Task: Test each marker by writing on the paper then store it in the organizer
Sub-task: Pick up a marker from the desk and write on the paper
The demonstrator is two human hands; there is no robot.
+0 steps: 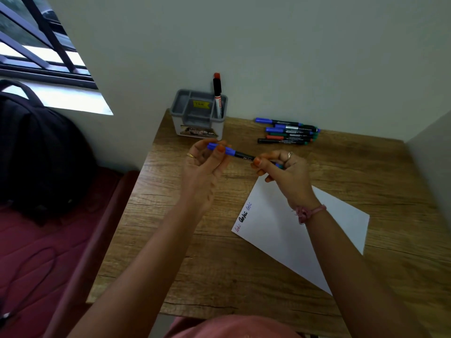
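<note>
— Marker [240, 155] first: why hold it up between both hands, above the desk [219, 252]?

— I judge I'm capping it; blue writing sits on the paper [288, 230] already. My left hand [203, 167] pinches the cap end, my right hand [284, 168] curls round the barrel.

— And next?

— Into the organizer [199, 115], beside the red-capped marker [217, 96]. More markers [288, 131] wait.
</note>
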